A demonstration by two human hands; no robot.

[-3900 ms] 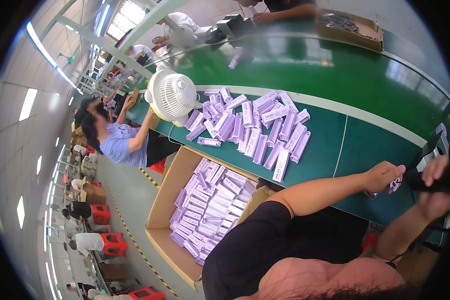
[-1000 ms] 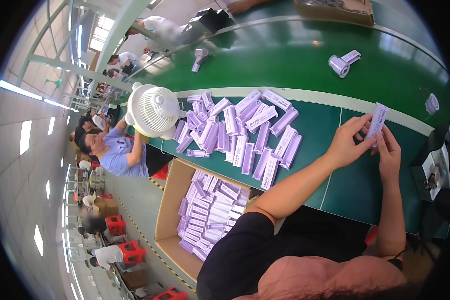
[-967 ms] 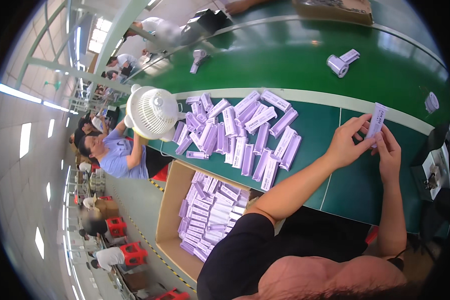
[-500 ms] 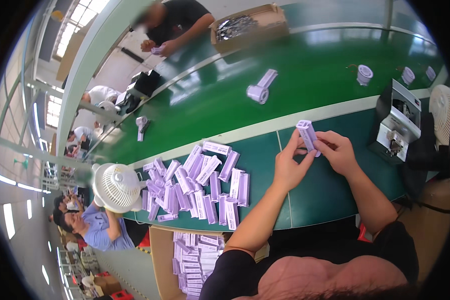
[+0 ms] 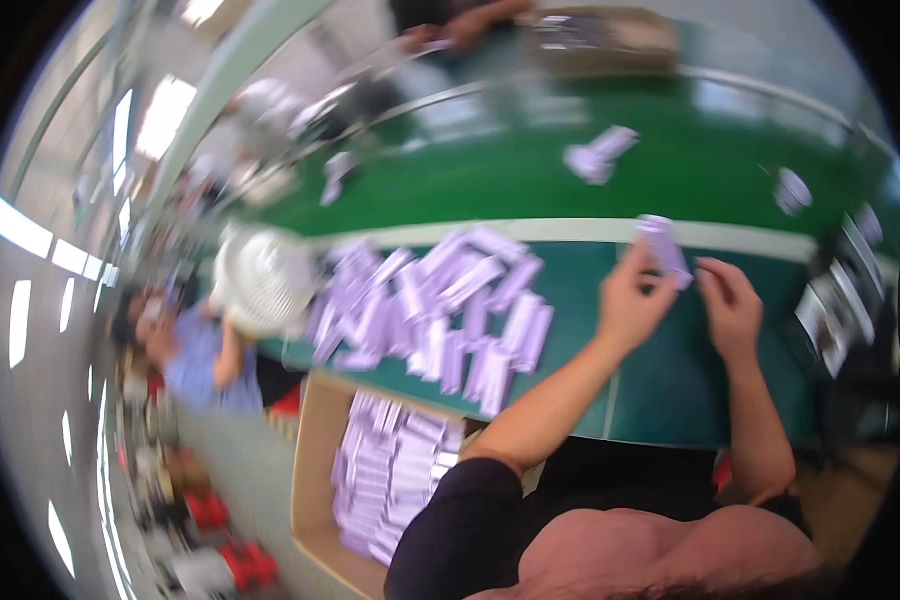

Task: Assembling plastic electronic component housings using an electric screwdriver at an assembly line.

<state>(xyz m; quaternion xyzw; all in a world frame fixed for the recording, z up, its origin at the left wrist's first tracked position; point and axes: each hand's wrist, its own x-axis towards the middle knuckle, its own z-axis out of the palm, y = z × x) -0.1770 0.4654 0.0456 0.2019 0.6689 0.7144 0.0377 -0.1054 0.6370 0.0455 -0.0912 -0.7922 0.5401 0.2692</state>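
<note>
My left hand (image 5: pixel 634 305) is closed around the lower part of a lilac plastic handle piece (image 5: pixel 664 246), which stands almost upright above the green worktop. Just right of the piece, my right hand (image 5: pixel 732 308) has bent fingers and a small gap separates it from the piece. Motion blur hides whether those fingertips pinch anything. A loose heap of similar lilac handle pieces (image 5: pixel 440 290) covers the worktop left of my left forearm.
Below the worktop's left part, a cardboard box (image 5: pixel 310 480) contains many lilac pieces. A white fan (image 5: pixel 262 280) stands left of the heap. Lilac assemblies (image 5: pixel 600 155) lie on the green belt (image 5: pixel 470 180) beyond. At right is a metal-and-black device (image 5: pixel 835 310). Co-workers are farther off.
My right hand has come away from the handle piece, which stays in my left hand. The whole view has shifted and blurred, with the heap and belt now appearing farther right.
</note>
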